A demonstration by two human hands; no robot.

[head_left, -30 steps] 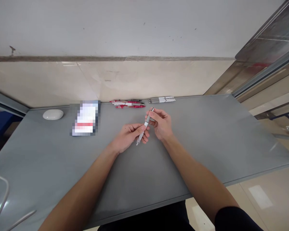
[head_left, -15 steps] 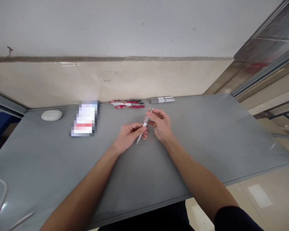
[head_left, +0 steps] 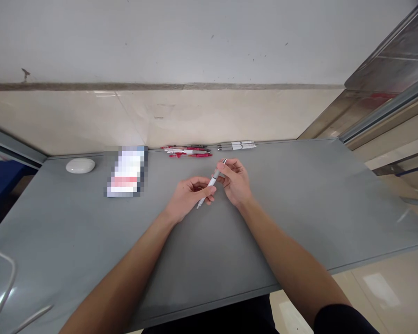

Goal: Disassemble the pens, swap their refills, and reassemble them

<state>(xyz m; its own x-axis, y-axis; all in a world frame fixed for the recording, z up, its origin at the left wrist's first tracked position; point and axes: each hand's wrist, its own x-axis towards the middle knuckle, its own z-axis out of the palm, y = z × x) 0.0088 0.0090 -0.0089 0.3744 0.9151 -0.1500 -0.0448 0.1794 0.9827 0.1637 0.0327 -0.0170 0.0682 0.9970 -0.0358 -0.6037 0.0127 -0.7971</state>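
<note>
1. A slim pen (head_left: 211,182) is held in the air above the grey table (head_left: 299,199), slanting from upper right to lower left between the person's two hands.
2. Its upper end is a shiny silver tip; below that come a grey section, a thin dark ring and a white barrel that runs down to a pale, narrow end.
3. The left hand (head_left: 191,195) pinches the white barrel, the thumb lying across it and the other fingers curled behind.
4. The right hand (head_left: 236,181) grips the grey section near the silver tip between thumb and fingers.
5. Any marking on the barrel is too small to read, and the thumbs cover parts of it.
6. At the table's back edge lie red, white and dark pens (head_left: 187,151) in an overlapping bundle, hard to count; just right of them, white-and-grey pens (head_left: 237,145) lie side by side, silver tips pointing left.
7. To the left, a flat item (head_left: 127,169) is masked by coarse blocks, so its writing is illegible; a glossy white oval object (head_left: 80,165) sits beside it.
8. A pale cable (head_left: 11,278) is cut off at the lower left, and a dark sleeve (head_left: 344,320) at the lower right.
</note>
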